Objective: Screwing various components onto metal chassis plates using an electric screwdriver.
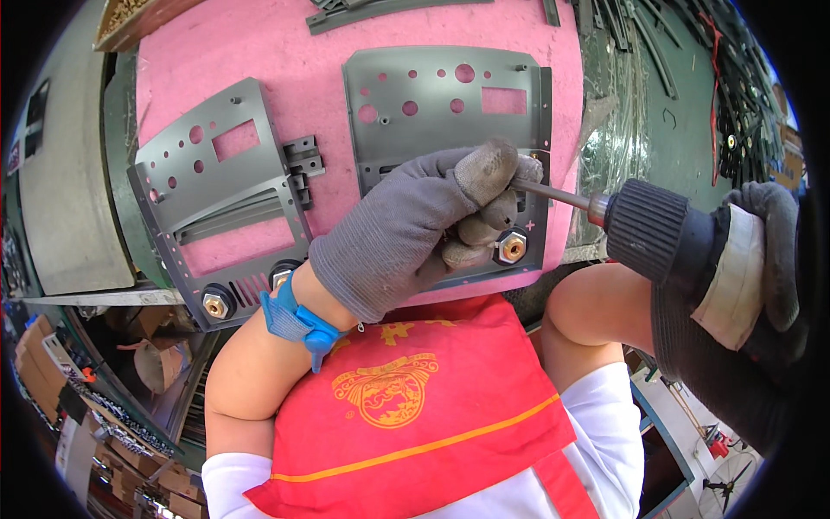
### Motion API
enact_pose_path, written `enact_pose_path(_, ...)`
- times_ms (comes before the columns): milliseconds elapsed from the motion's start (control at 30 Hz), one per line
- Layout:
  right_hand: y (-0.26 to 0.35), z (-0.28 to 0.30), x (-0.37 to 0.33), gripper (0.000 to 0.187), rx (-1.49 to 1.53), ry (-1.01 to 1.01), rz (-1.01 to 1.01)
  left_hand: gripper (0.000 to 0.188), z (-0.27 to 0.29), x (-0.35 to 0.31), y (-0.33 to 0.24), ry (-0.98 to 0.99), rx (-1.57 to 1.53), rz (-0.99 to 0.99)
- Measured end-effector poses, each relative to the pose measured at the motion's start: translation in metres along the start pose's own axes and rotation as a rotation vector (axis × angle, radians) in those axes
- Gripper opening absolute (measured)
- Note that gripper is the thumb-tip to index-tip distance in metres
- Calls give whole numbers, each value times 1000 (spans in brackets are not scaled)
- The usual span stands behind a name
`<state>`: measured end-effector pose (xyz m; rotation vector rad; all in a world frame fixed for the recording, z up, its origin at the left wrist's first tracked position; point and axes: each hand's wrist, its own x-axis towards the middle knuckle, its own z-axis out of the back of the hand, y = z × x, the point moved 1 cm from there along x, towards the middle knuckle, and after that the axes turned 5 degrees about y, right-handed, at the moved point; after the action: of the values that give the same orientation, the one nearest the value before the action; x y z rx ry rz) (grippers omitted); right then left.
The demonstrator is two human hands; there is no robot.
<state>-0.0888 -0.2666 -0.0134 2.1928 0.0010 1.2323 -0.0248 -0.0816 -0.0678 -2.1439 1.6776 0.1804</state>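
My right hand [774, 251], in a dark grey glove with white tape about it, grips a black power screwdriver [648, 229] held sideways. Its long steel bit [558, 193] points left to my left hand [415, 221]. That gloved hand is closed, thumb and fingertips pinched at the bit's end; whatever is between them is hidden. Beneath it lies a grey sheet-metal panel [406, 86] with round holes, a rectangular cutout and a brass-centred fitting [513, 247] near its lower right corner. Left of it rests a similar panel [190, 190] with another brass fitting [216, 304].
A pink mat [294, 52] covers the bench under both panels. Small dark brackets [303, 164] lie between them. Dark metal strips [389, 10] sit at the far edge, with more strips [657, 52] at far right. A wooden box [121, 35] of small parts stands far left.
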Motion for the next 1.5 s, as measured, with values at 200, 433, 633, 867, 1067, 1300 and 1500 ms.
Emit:
enact_pose_path(200, -1, 2, 2, 13, -30, -5, -8, 58, -14, -11, -3, -167, 173, -4)
enact_pose_path(433, 24, 8, -16, 14, -111, -62, -25, 46, -4, -48, 21, -149, 1598, -342)
enact_pose_path(633, 34, 16, -32, 14, -171, -120, -47, 35, 2, -46, 39, 51, 2251, -452)
enact_pose_path(867, 63, 13, -51, 14, -218, -171, -63, 32, 0, -37, 37, 115, 2200, -409)
enact_pose_path(1067, 68, 12, -58, 15, -238, -197, -73, 31, 0, -34, 39, 122, 2185, -407)
enact_pose_path(1300, 82, 16, -63, 15, -272, -218, -95, 33, 0, -34, 40, 130, 2207, -376)
enact_pose_path(1500, 89, 21, -67, 16, -284, -231, -120, 33, 0, -32, 40, 124, 2176, -389)
